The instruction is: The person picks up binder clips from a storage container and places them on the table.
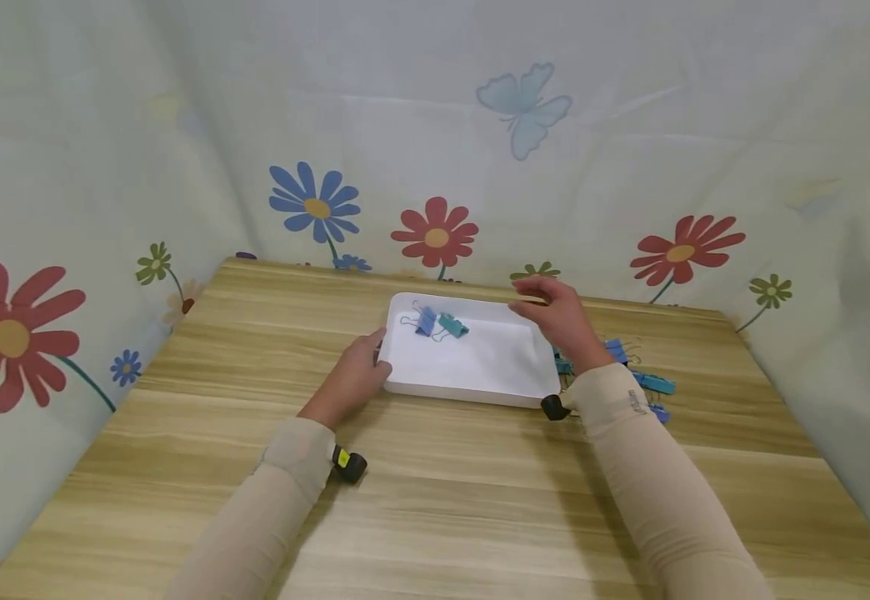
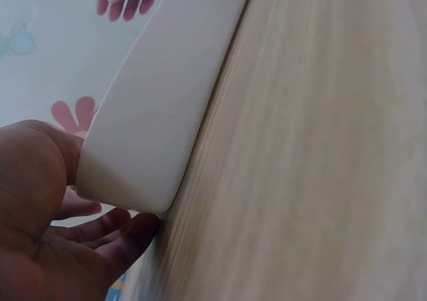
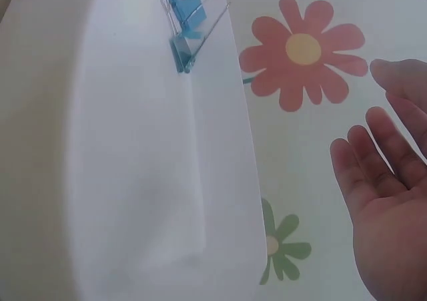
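Observation:
A white rectangular tray [image 1: 472,358] lies on the table, its left end held by my left hand [image 1: 360,367]. In the left wrist view the thumb is at the rim and the fingers [image 2: 127,244] bend around the outer wall. Inside the tray, toward the far left, are a blue binder clip [image 1: 424,321] and a teal binder clip [image 1: 452,325], side by side with wire handles out. Over the tray's right end, my right hand [image 1: 558,317] hovers with nothing in it. Its fingers are relaxed and apart from the thumb in the right wrist view.
Several blue and teal binder clips [image 1: 656,382] lie right of the tray, partly hidden by my right hand and sleeve. The wood-grain table [image 1: 420,492] meets a flower-printed curtain [image 1: 592,208] behind and at both sides. A small black camera [image 1: 350,467] sits at my left wrist.

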{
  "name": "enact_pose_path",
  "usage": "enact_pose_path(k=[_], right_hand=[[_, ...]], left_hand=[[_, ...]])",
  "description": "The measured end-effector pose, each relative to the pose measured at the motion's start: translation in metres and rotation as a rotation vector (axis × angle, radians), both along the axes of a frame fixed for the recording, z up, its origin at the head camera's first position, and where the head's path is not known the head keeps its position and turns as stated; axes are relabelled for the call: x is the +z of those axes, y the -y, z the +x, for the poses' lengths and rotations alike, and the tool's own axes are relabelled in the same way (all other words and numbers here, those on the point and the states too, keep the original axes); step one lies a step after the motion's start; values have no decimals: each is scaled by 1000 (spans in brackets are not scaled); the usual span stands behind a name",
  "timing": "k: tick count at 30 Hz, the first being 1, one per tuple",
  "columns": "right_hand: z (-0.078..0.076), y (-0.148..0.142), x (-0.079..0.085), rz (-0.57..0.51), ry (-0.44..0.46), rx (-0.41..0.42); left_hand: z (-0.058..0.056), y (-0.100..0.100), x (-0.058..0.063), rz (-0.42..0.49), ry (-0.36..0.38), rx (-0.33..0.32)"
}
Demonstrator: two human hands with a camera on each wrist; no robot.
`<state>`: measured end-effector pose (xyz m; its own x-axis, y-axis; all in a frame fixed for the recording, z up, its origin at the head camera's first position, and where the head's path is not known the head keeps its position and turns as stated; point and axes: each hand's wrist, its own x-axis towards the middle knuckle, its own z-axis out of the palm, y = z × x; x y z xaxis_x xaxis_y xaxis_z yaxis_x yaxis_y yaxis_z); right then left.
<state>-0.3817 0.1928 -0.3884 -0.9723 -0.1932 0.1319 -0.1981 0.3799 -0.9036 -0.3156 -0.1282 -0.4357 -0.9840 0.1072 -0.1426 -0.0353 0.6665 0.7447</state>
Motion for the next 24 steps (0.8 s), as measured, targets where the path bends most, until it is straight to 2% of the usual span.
enact_pose_path(k=[8,14,24], right_hand=[[-9,21,-4,-14,30,3],[-14,34,-6,5,54,39],[-24,56,-12,59,115,99]], left_hand=[[-1,1,-1,-21,-29,-18],[-1,2,-1,-27,-51,-23],[-1,2,2,-29,-27,-16]])
